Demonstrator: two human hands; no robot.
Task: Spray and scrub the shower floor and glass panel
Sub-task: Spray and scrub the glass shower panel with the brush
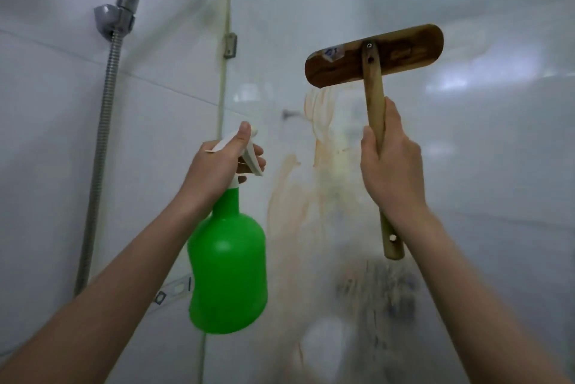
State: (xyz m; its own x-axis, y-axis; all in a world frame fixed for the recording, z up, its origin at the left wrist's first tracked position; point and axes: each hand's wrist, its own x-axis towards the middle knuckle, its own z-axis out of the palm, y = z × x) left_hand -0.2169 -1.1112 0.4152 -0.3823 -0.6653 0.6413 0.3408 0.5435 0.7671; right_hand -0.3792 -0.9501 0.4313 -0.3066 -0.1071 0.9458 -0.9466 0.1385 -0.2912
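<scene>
Here, the brush (pixel 373 55) stands well clear of bottle (pixel 228 262) and glass edge (pixel 223 88).

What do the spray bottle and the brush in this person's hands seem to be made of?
Spray bottle: likely plastic, with a smooth green body and a white trigger head. Scrub brush: wood, with brown grain on the head and a paler handle; bristles not visible.

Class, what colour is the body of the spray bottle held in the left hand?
Bright green, with a white trigger head; the head view shows the spray bottle in the left hand.
</scene>
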